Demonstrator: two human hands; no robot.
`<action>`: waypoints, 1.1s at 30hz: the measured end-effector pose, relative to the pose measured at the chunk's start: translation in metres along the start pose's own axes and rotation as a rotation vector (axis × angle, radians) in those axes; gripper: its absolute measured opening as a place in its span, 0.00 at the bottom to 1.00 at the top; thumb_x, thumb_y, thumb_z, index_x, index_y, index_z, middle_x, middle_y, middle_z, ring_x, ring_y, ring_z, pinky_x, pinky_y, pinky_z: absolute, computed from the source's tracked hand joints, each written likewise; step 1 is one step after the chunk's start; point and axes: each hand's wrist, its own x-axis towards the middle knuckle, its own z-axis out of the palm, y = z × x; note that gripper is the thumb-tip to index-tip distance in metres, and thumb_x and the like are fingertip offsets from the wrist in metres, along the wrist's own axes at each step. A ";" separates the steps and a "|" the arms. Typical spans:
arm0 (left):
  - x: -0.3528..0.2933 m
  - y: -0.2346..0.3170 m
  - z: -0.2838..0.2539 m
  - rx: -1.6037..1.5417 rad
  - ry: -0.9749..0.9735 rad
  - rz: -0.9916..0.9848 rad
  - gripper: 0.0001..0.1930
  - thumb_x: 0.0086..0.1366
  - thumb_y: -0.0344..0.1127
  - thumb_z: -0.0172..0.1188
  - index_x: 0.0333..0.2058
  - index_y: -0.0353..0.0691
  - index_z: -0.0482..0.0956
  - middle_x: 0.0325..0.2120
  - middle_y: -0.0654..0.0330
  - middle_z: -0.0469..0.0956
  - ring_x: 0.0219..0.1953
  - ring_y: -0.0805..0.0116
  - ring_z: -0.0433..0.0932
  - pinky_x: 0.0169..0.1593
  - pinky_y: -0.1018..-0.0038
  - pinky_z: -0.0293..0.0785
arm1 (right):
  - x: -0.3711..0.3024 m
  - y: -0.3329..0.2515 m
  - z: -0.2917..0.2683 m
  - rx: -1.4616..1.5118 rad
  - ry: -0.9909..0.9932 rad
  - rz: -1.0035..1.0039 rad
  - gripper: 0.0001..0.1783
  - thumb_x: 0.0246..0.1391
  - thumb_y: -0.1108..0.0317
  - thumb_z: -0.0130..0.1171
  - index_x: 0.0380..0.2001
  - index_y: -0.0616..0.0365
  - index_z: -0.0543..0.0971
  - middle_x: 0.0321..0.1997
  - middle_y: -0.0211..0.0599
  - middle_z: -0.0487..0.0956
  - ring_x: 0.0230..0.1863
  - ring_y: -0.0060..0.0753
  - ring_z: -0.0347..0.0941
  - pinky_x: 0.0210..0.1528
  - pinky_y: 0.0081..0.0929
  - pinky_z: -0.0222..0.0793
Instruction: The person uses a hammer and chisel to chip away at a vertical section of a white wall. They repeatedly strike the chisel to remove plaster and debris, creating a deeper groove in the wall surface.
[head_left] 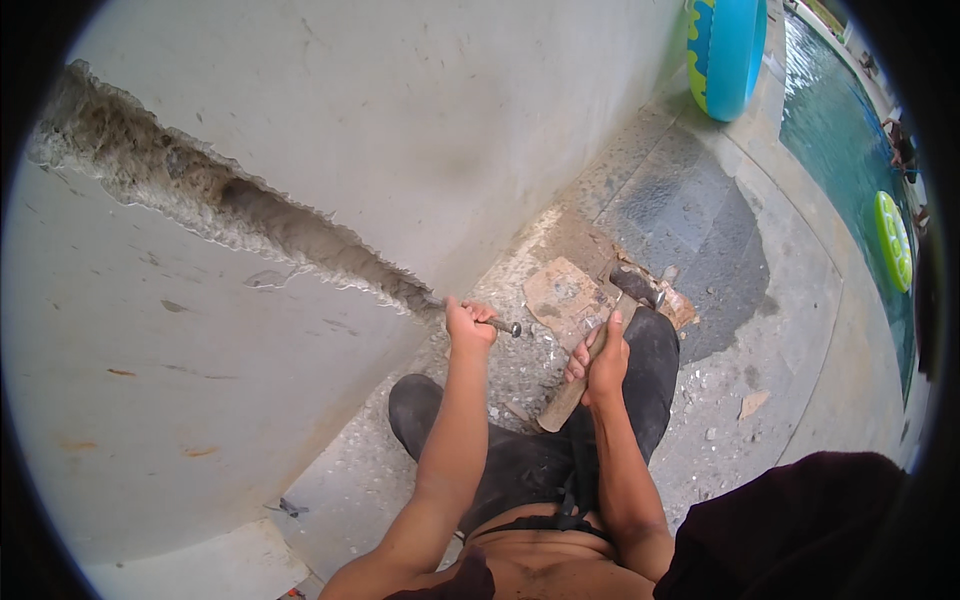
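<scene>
My left hand (470, 324) is wrapped round a metal chisel (504, 327), whose round struck end sticks out to the right of my fist. The chisel's other end sits at the lower right end of a rough groove (235, 200) cut into the pale wall (330, 90). Over my thigh, my right hand (604, 362) grips the wooden handle of a hammer (562, 408). Its dark metal head points up and away from me, apart from the chisel.
Rubble and a broken tile piece (563, 295) lie on the ground by the wall. A dark wet patch (735, 270) spreads over the paving. Farther right are a blue swim ring (737, 60), a pool (825, 110) with a green float (893, 242), and people at its far edge.
</scene>
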 end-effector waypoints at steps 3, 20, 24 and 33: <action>-0.010 -0.007 0.002 -0.048 0.022 0.031 0.26 0.71 0.60 0.36 0.22 0.47 0.58 0.13 0.69 0.53 0.13 0.75 0.52 0.19 0.77 0.51 | -0.002 0.002 -0.005 0.008 0.020 0.014 0.30 0.61 0.34 0.43 0.25 0.52 0.63 0.11 0.30 0.60 0.08 0.25 0.55 0.11 0.28 0.59; -0.007 0.027 0.039 -0.214 0.154 0.120 0.29 0.72 0.62 0.34 0.19 0.46 0.53 0.14 0.69 0.51 0.13 0.74 0.48 0.19 0.78 0.50 | -0.013 -0.030 -0.008 0.343 -0.110 -0.322 0.35 0.61 0.29 0.30 0.28 0.50 0.65 0.13 0.30 0.62 0.11 0.27 0.61 0.15 0.29 0.62; -0.011 0.028 0.041 -0.220 0.166 0.100 0.29 0.72 0.61 0.35 0.19 0.46 0.53 0.13 0.70 0.50 0.13 0.74 0.47 0.18 0.79 0.49 | -0.018 -0.043 0.015 0.474 -0.092 -0.495 0.36 0.59 0.26 0.28 0.27 0.49 0.65 0.13 0.28 0.62 0.10 0.26 0.59 0.14 0.28 0.61; 0.016 0.049 0.041 -0.319 0.142 0.020 0.26 0.73 0.59 0.37 0.19 0.49 0.51 0.13 0.71 0.47 0.13 0.74 0.44 0.17 0.78 0.44 | -0.004 0.042 0.039 -0.284 -0.270 0.339 0.32 0.63 0.34 0.37 0.26 0.53 0.65 0.12 0.28 0.60 0.09 0.27 0.57 0.11 0.31 0.58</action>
